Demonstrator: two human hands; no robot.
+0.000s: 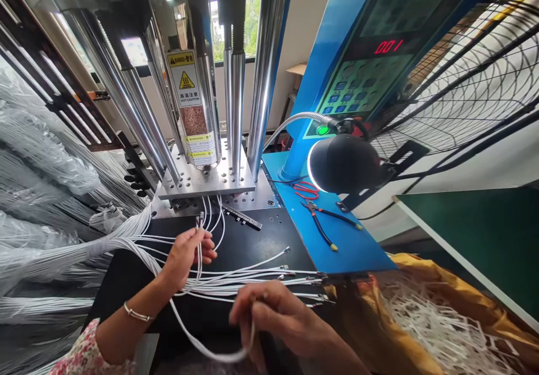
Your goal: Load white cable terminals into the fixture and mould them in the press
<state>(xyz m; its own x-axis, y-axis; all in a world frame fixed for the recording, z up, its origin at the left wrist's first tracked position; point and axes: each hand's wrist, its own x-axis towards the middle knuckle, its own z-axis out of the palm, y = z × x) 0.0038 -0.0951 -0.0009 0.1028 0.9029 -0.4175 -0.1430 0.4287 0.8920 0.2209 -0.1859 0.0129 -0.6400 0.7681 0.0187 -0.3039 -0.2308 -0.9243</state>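
Observation:
My left hand is closed around a white cable, whose metal connector end points up toward the press. At the lower middle, slightly blurred, my right hand pinches another white cable that loops below; its end is hidden by the fingers. Between and behind the hands, several loose white cables lie on the black table with connector tips facing right. A few more cables run under the press plate. A dark metal strip with small fittings lies beside them.
Shiny press columns stand behind the table. To the right are a lit lamp, black-handled pliers and red-handled cutters on a blue base. White scraps fill a yellow-lined bin. Cable bundles hang at left.

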